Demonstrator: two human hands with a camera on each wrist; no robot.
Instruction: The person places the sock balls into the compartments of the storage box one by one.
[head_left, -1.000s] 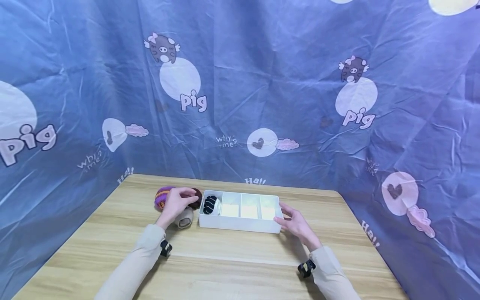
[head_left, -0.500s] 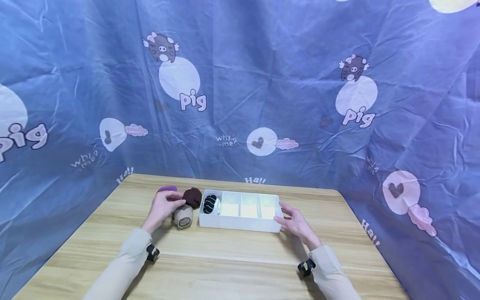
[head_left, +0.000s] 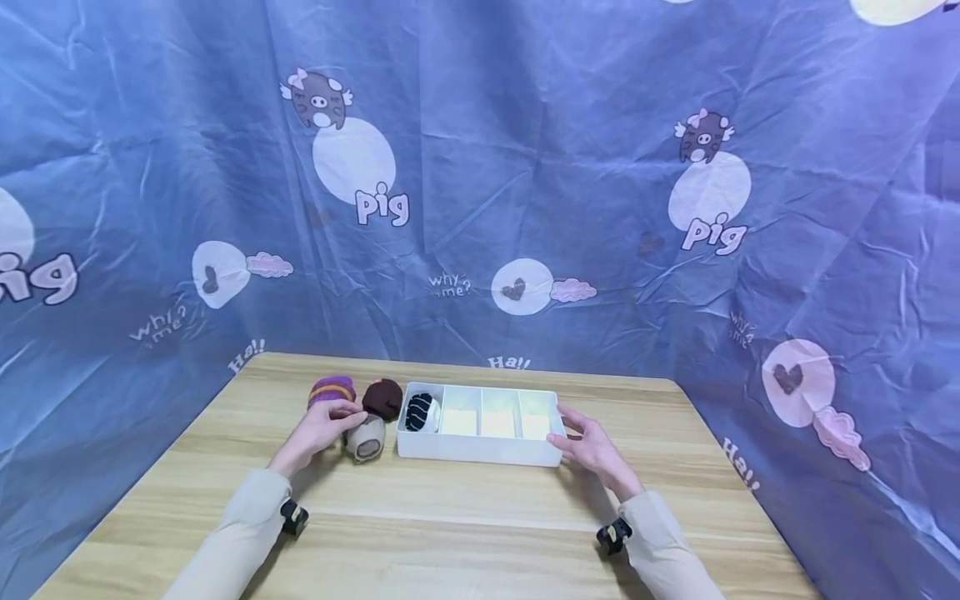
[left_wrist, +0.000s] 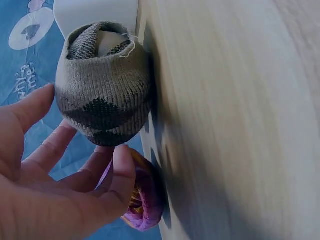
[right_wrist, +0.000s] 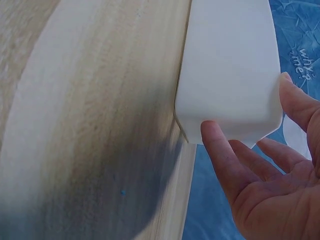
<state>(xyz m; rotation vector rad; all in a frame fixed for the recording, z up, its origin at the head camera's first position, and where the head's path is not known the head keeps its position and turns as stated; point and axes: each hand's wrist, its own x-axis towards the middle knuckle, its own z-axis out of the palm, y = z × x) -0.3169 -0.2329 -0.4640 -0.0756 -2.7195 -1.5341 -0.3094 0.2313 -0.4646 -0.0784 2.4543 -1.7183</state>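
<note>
Reaching in from the left, my left hand (head_left: 322,429) is at a grey patterned rolled sock (left_wrist: 102,95) on the table. In the left wrist view its fingers spread loosely around the sock's near end and do not clench it. A purple and orange striped rolled sock (head_left: 332,390) lies behind this hand, and a dark brown rolled sock (head_left: 382,399) sits beyond the grey one. My right hand (head_left: 596,446) holds the right end of a white divided box (head_left: 480,448), thumb and fingers on either side of its corner. A black and white rolled sock (head_left: 420,412) occupies the leftmost compartment.
A wooden table (head_left: 450,533) carries everything. Its back edge meets a blue printed curtain (head_left: 450,192) that rises behind and along both sides. The box stands right beside the brown and grey socks.
From over the brown sock, my left hand has moved left and toward me to the grey sock, uncovering the brown one. The right hand and box have stayed put.
</note>
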